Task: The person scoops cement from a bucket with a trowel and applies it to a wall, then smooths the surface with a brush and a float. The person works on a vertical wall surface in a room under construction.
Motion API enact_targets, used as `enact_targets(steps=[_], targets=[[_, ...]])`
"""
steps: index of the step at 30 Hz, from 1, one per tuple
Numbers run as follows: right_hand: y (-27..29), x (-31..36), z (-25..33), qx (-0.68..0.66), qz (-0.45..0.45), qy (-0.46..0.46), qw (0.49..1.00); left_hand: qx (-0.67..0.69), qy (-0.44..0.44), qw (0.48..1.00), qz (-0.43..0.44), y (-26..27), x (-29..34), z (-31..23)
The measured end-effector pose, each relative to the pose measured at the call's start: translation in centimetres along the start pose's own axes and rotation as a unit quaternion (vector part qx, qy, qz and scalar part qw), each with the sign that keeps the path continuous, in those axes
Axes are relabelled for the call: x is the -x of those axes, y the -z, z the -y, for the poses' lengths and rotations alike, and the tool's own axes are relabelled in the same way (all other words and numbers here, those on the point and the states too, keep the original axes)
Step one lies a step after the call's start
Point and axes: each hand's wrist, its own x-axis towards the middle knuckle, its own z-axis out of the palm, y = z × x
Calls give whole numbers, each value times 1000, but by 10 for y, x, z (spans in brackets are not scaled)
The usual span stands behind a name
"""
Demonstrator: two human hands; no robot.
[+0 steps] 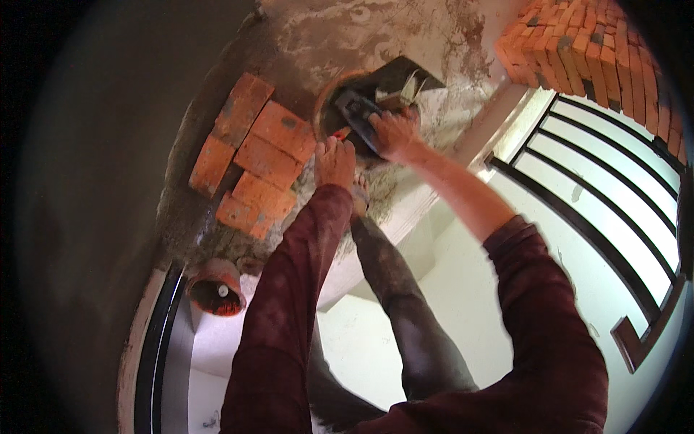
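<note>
My right hand [395,135] is closed on the near edge of a dark, flat, float-like tool [353,108], tilted over a round tub [319,108]. My left hand [335,165] is at the tub's near side, its fingers curled down. A small bright red piece shows at its fingertips; what the fingers grip is hidden. Across the tub's far side lies a dark square board [419,71], with a pale, worn object [409,88] beside it. Left of the tub, several orange-red bricks [271,160] lie on the rough cement surface.
A small reddish bucket [215,286] stands at the lower left, next to a dark rail. More bricks are stacked [593,50] at the upper right, above a black metal railing [578,210]. A grey wall [94,181] rises at left. My feet and legs are below the tub, near a ledge.
</note>
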Motion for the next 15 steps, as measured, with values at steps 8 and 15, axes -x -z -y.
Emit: enact_targets(steps=[8, 15], targets=[[11, -11, -4, -73, 153, -139, 976, -30, -35, 995, 83, -9, -53, 8], [7, 33, -30, -245, -122, -39, 961, 210, 143, 963, 90, 51, -33, 18]])
